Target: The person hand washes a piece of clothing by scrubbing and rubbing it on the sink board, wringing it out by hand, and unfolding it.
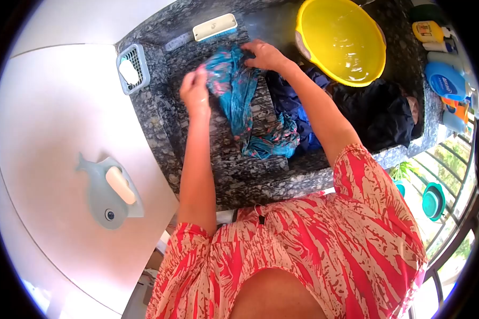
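A wet teal cloth with pink marks (237,103) lies bunched on the dark speckled stone slab (226,170), its lower end spread toward the slab's right edge. At the cloth's upper left, my left hand (195,93) grips the fabric, its fingers closed and a little blurred. My right hand (263,56) is at the upper right of the cloth, fingers curved and spread apart, the tips at the fabric's edge. Dark blue clothes (303,125) lie in the basin right beside the slab.
A brush (215,27) lies behind the cloth, and a soap basket (133,69) stands at the left. The yellow tub (343,40) holds water above black clothes (380,114). Bottles (444,80) line the right ledge. A whale-shaped soap holder (109,194) is on the white surface.
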`<state>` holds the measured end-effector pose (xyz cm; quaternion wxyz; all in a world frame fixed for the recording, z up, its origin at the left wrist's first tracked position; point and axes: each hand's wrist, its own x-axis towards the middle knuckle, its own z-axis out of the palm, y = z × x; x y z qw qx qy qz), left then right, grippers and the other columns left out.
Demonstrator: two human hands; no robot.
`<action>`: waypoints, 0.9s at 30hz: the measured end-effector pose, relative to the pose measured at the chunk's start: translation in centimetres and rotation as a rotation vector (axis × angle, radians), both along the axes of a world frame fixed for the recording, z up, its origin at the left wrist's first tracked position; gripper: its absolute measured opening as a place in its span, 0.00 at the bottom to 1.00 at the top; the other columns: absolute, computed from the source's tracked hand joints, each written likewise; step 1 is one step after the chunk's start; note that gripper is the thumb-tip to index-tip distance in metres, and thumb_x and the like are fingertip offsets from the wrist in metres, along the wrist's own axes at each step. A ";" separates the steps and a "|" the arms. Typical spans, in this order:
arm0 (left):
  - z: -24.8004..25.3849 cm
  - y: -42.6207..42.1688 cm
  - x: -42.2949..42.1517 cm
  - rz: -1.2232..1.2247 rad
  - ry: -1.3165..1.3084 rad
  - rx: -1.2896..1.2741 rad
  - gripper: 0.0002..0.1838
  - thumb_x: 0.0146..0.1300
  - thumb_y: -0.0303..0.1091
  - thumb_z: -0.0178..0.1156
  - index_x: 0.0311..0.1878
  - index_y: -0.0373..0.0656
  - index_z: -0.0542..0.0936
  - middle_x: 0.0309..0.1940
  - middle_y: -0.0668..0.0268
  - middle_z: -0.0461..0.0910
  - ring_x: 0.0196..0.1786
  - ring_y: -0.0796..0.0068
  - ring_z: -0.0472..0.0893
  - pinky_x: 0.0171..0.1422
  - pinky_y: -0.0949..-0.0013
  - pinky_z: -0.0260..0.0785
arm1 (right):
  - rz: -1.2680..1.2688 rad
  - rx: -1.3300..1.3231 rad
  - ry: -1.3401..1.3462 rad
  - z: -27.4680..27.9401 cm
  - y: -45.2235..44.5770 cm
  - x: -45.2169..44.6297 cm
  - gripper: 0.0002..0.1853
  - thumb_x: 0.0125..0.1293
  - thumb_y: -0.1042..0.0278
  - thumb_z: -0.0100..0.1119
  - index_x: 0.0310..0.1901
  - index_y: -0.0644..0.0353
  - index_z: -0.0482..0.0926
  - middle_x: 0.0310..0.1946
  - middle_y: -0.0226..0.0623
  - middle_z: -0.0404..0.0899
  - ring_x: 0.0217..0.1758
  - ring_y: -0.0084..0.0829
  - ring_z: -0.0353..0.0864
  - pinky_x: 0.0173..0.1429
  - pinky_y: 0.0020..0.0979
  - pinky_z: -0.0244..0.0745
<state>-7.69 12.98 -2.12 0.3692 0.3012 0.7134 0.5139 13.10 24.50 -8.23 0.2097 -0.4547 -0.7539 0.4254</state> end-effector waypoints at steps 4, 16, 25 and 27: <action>-0.5 -3.5 -2.8 0.380 -0.636 -0.026 0.15 0.69 0.36 0.58 0.56 0.45 0.72 0.53 0.62 0.76 0.54 0.61 0.77 0.57 0.52 0.71 | -0.100 -0.132 -0.124 -1.2 1.4 0.0 0.15 0.53 0.60 0.62 0.42 0.53 0.84 0.41 0.42 0.85 0.47 0.43 0.83 0.54 0.38 0.77; -0.9 3.1 -2.1 -0.346 -0.035 -0.380 0.29 0.61 0.44 0.65 0.58 0.30 0.73 0.51 0.57 0.81 0.51 0.59 0.81 0.55 0.59 0.74 | 0.002 -0.395 0.197 4.7 -4.0 -3.4 0.24 0.54 0.57 0.65 0.50 0.60 0.79 0.43 0.47 0.82 0.49 0.40 0.81 0.56 0.39 0.76; 2.5 0.3 0.5 0.244 -1.078 -0.162 0.28 0.70 0.53 0.48 0.62 0.40 0.71 0.57 0.52 0.76 0.60 0.49 0.75 0.69 0.48 0.61 | -0.212 -0.527 0.798 8.1 -6.9 -6.5 0.17 0.64 0.54 0.63 0.50 0.53 0.78 0.41 0.30 0.79 0.39 0.24 0.80 0.44 0.32 0.77; -0.2 0.7 -1.7 -0.179 -1.197 -0.030 0.26 0.70 0.60 0.48 0.49 0.44 0.78 0.37 0.59 0.82 0.46 0.60 0.81 0.55 0.55 0.72 | -0.113 0.225 0.377 9.0 -10.2 -8.5 0.16 0.59 0.52 0.65 0.39 0.56 0.82 0.30 0.36 0.83 0.31 0.34 0.84 0.35 0.34 0.77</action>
